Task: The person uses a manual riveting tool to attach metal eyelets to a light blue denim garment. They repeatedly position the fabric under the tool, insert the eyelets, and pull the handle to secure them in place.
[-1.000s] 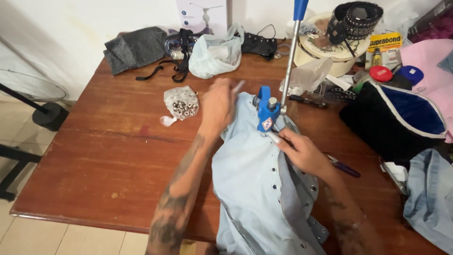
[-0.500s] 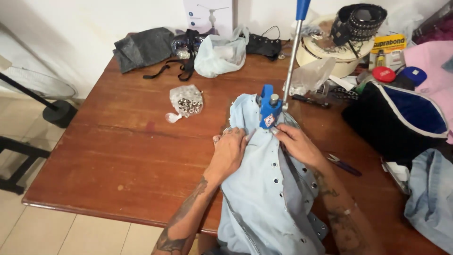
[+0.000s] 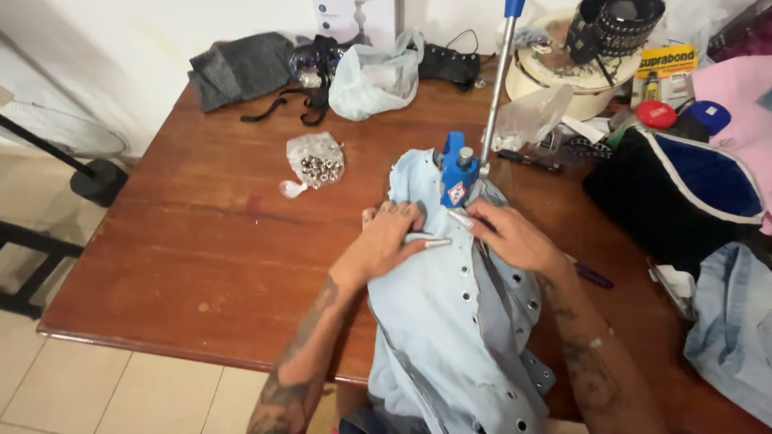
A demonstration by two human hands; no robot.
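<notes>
Under both palms, just below the blue hand press [image 3: 458,170]: pale blue garment [image 3: 450,321], spread flat on the wooden table [image 3: 201,241]. Left hand [image 3: 386,241] now drawn back from beyond the press, fingers flat on the cloth, gripping nothing. Right hand [image 3: 511,237] likewise flat, pinning the edge. Suggests repositioning cloth. Fabric studded with rows of metal eyelets, hanging off the near edge.
</notes>
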